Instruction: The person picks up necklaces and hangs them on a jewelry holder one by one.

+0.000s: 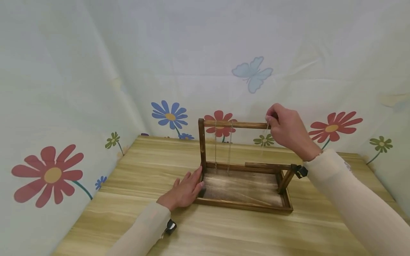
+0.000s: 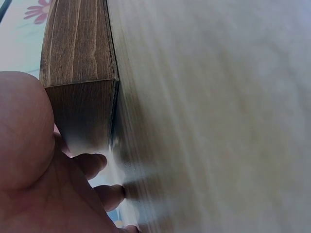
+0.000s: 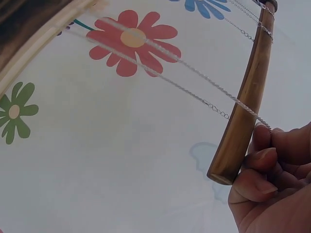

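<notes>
A dark-stained wooden jewelry stand has a shallow tray [image 1: 243, 206] and an upper bar [image 1: 246, 125] running right from a left post. Two thin chain necklaces [image 1: 229, 153] hang from the bar near that post. My right hand [image 1: 288, 126], at the bar's free right end, pinches a silver twisted chain necklace [image 3: 209, 81] between thumb and forefinger; its strands drape over the bar in the right wrist view. My left hand [image 1: 184, 190] rests with extended fingers against the tray's left end, whose wooden corner [image 2: 80, 43] fills the upper left of the left wrist view.
A shorter, lower bar [image 1: 267, 166] reaches left from a low post at the stand's right. Everything stands on a wood-grain table [image 1: 144, 170], with a pale cloth backdrop [image 1: 179, 53] printed with flowers and a butterfly behind and to the left.
</notes>
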